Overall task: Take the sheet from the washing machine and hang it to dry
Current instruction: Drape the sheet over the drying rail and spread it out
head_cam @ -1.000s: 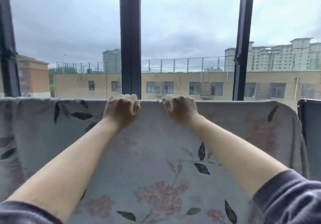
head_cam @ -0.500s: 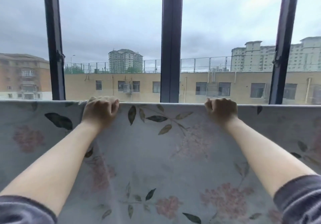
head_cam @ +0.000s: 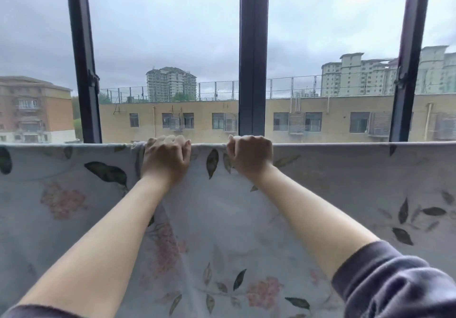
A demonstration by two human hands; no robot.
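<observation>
My right sleeve is pushed up. The sheet hangs flat below my hands, draped over a support hidden under its top edge. My left hand and right hand sit close together on that edge, fingers curled over it and gripping the cloth. I judge the hanging is nearly done; next I should smooth the bunched fold just left of my left hand. The sheet's ends and hem are cut off. Beyond my hands stands the window frame.

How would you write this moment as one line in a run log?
step: hang sheet | left hand: grips sheet top edge | right hand: grips sheet top edge | sheet: draped before window
</observation>
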